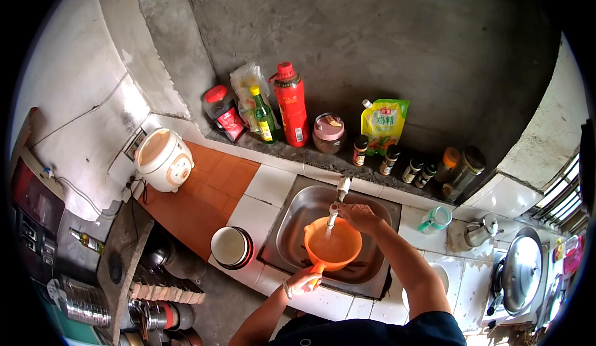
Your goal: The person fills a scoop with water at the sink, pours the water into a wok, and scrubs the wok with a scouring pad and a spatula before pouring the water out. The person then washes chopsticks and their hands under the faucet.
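Note:
My left hand [302,281] is closed round the handle of an orange plastic water dipper [356,250], which it holds over the sink [288,222]. Cloudy-looking water [335,247] lies in the dipper's bowl, below the spout of the tap [333,214]. A pale stream seems to run from the spout into it. At the top of the tap, my right hand [359,217] has its fingers curled on the fitting; they partly hide it. Under the dipper, some thin dark items show on the sink's bottom, too small to name.
Stacked bowls [230,247] stand left of the sink, with a rice cooker [164,160] farther left. A green-handled cup [436,219], a metal kettle [482,230] and a lidded wok [521,274] are on the right. Bottles and jars [329,133] line the ledge behind.

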A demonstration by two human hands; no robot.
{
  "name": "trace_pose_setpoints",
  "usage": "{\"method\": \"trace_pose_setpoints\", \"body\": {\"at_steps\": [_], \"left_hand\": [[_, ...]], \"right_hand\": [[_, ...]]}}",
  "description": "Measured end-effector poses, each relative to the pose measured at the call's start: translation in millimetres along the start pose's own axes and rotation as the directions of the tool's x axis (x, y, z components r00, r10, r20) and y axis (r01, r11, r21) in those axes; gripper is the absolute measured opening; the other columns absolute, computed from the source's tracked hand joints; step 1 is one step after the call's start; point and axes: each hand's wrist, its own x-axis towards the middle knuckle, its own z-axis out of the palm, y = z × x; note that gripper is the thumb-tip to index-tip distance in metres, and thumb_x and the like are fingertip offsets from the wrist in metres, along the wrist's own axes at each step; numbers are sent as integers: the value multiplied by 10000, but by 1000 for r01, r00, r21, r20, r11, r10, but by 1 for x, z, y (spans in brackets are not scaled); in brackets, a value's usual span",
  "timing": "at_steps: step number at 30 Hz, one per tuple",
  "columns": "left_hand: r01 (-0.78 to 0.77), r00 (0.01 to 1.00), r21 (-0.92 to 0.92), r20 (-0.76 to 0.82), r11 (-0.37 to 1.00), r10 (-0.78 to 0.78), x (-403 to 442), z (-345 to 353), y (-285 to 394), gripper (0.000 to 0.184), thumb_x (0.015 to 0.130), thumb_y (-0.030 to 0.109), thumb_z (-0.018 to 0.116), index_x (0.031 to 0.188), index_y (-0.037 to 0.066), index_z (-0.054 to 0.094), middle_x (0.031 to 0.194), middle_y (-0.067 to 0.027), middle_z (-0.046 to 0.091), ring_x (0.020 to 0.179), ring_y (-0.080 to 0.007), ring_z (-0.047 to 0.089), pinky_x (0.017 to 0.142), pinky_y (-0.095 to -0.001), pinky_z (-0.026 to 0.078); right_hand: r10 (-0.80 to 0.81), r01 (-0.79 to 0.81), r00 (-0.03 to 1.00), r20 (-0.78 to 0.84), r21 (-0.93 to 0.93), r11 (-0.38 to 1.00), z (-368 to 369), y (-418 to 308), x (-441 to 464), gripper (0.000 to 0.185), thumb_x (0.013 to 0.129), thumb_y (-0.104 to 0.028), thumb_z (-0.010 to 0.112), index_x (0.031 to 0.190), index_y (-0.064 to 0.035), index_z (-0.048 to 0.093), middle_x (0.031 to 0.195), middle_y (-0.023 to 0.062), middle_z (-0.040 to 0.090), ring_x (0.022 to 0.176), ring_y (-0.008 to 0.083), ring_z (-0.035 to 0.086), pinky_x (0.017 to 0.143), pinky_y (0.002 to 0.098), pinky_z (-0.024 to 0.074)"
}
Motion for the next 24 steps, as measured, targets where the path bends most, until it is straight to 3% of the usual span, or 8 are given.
{"method": "trace_pose_setpoints", "body": {"at_steps": [9, 12, 14, 15, 16, 18, 21, 24], "left_hand": [[-107, 994, 169, 51, 980, 100, 0, 3, -6, 309, 831, 194, 598, 1114, 121, 498, 753, -5, 511, 615, -102, 513, 517, -243, 442], [-125, 992, 239, 61, 963, 113, 0, 8, -5, 360, 823, 220, 610, 1148, 120, 493, 737, -7, 502, 584, -105, 510, 496, -242, 443], [-146, 988, 143, 61, 979, 139, 3, 12, -11, 383, 818, 226, 617, 1163, 124, 488, 737, -5, 500, 588, -102, 510, 495, -237, 440], [-155, 987, 139, 61, 978, 148, 10, 7, -18, 369, 812, 231, 622, 1142, 125, 496, 726, -9, 506, 573, -100, 506, 488, -235, 437], [-126, 992, 155, 50, 980, 120, 3, 17, -14, 309, 800, 239, 629, 1060, 117, 513, 694, -10, 514, 546, -99, 506, 470, -237, 432], [-161, 986, 253, 91, 954, 143, -2, 24, -15, 272, 788, 243, 633, 987, 112, 502, 661, -18, 520, 508, -103, 506, 440, -239, 424], [-112, 989, 236, 118, 965, 86, -8, 33, -17, 274, 780, 235, 633, 962, 103, 476, 619, -27, 518, 474, -108, 514, 401, -229, 411], [-102, 980, 212, 189, 972, 62, -8, 38, -25, 301, 763, 252, 641, 962, 92, 482, 612, -25, 510, 469, -105, 512, 375, -227, 411]], "right_hand": [[-18, 14, 999, -50, -89, 996, 19, 9, 4, 213, 864, -211, 418, 897, -61, 566, 743, 158, 631, 710, 324, 615, 641, 441, 476], [224, -268, 956, 191, 249, 931, 23, -8, 9, 292, 890, -245, 375, 842, -28, 564, 635, 135, 603, 552, 237, 612, 521, 395, 475], [333, -355, 932, 145, 547, 758, 35, -28, 7, 339, 888, -270, 375, 740, -23, 553, 535, 79, 564, 427, 160, 557, 401, 341, 437], [501, -485, 831, 241, 755, 442, 58, -29, 16, 310, 881, -299, 404, 747, -51, 532, 546, 58, 570, 418, 153, 541, 382, 321, 417], [550, -448, 805, 220, 834, 322, 71, -36, 21, 278, 872, -299, 422, 767, -62, 523, 569, 63, 578, 433, 156, 545, 392, 314, 419], [650, -339, 727, 219, 939, 64, 89, -50, 28, 225, 855, -298, 456, 809, -83, 505, 613, 72, 595, 462, 163, 554, 412, 298, 424], [533, -257, 778, 331, 943, -210, 97, -50, 33, 203, 819, -290, 525, 885, -105, 470, 742, 102, 615, 612, 196, 599, 511, 317, 477], [347, -378, 881, 321, 919, 109, 60, -45, 0, 260, 841, -307, 530, 1005, -107, 504, 788, 78, 612, 622, 162, 604, 541, 275, 499]]}}
